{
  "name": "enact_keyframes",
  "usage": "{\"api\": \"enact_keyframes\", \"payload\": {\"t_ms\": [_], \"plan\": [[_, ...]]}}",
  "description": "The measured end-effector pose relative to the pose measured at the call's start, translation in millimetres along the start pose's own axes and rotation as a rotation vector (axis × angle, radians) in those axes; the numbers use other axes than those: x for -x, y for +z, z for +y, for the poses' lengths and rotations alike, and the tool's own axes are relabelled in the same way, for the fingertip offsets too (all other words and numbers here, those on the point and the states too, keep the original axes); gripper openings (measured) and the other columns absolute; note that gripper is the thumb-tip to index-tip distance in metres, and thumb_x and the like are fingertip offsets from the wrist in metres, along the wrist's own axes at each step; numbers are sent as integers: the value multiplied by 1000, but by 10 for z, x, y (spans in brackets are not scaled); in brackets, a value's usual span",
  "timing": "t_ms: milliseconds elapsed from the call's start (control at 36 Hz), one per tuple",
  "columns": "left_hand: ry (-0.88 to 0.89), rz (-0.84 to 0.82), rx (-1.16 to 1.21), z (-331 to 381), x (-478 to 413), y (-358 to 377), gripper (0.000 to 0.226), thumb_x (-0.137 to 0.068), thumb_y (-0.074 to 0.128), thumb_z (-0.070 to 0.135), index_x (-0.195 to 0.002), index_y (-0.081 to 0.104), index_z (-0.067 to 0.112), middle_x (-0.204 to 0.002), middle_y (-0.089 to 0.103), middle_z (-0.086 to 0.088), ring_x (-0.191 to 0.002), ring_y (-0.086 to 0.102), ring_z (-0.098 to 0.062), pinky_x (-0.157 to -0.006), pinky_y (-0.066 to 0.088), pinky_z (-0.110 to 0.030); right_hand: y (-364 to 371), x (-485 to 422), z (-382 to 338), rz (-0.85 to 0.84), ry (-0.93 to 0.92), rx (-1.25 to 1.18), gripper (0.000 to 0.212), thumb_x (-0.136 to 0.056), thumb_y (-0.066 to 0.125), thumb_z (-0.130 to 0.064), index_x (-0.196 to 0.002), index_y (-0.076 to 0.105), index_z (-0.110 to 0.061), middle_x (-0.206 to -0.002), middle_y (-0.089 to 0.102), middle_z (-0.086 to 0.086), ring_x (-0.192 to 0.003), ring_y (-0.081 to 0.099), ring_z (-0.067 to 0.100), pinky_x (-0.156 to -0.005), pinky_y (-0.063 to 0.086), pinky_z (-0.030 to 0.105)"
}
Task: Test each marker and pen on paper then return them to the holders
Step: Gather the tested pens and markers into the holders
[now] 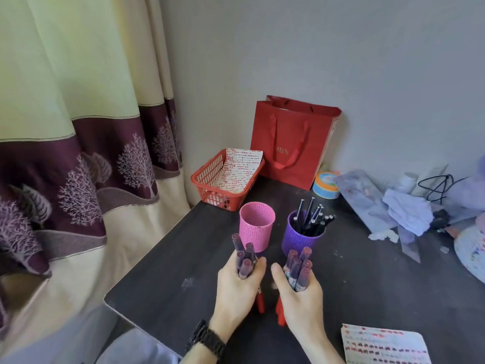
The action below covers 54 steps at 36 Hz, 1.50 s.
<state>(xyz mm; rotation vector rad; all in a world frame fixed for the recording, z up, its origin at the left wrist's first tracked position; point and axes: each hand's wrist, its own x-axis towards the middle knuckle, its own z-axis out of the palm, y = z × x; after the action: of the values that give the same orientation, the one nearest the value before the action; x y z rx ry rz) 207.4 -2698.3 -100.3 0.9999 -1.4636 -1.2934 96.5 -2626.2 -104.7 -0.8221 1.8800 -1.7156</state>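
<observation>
The left grip (237, 282) and right grip (301, 290) are each clutching a bundle of maroon-capped markers (245, 256), caps upward, just before the pink holder (257, 225) and purple holder (301, 237) on the bench (170, 271).

wall: plain pale grey wall (341, 61) fills the far side and meets the table's far edge
curtain: on the left a curtain (65, 114) hangs in folds, pale green-cream above, with a dark purple band stitched with pale tree shapes, then cream cloth below it
table: dark, nearly black table (170, 271) with a worn, speckled top; its near left corner is rounded and its left edge runs from that corner towards the far wall
corner: curtain and wall meet at the far left, just behind the table's far left end
light: soft, even daylight tone, brightest through the upper curtain cloth; no hard shadows on the tabletop
</observation>
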Motion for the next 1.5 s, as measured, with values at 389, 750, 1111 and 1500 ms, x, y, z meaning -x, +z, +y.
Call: {"api": "enact_keyframes", "payload": {"t_ms": [389,750,1111,1500], "plan": [[51,50,437,1061,-1333,96,4,-96,67,12,-96,70,10,-86,78,-4,-73,74,-16,-66,59,-29,-135,-253,-418,98,-40,-167,13,-86,79,-31,-79,69,-25,-65,71,4,-60,67,11,-60,49,26],[6,-14,-45,414,-1605,253,20,-87,74,37,-87,71,18,-82,75,-1,-85,72,-19,-86,57,-44,-83,-489,-872,112,-114,-295,21,-81,82,-43,-79,69,-27,-66,71,2,-57,66,10,-52,49,15],[-65,-77,62,278,-1513,152,8,-93,70,16,-97,73,10,-85,77,-4,-79,73,-14,-69,56,-23,700,-1198,-1092,175,-146,-363,21,-91,77,-30,-105,66,-19,-79,74,-15,-76,74,7,-78,57,32],[-96,-118,309,363,-1429,131,13,-94,68,23,-107,72,22,-100,77,2,-93,73,-13,-73,57,-21,1121,-1367,-815,165,-70,-162,14,-91,75,-37,-99,64,-36,-91,73,-22,-86,69,-6,-81,55,24]]}}
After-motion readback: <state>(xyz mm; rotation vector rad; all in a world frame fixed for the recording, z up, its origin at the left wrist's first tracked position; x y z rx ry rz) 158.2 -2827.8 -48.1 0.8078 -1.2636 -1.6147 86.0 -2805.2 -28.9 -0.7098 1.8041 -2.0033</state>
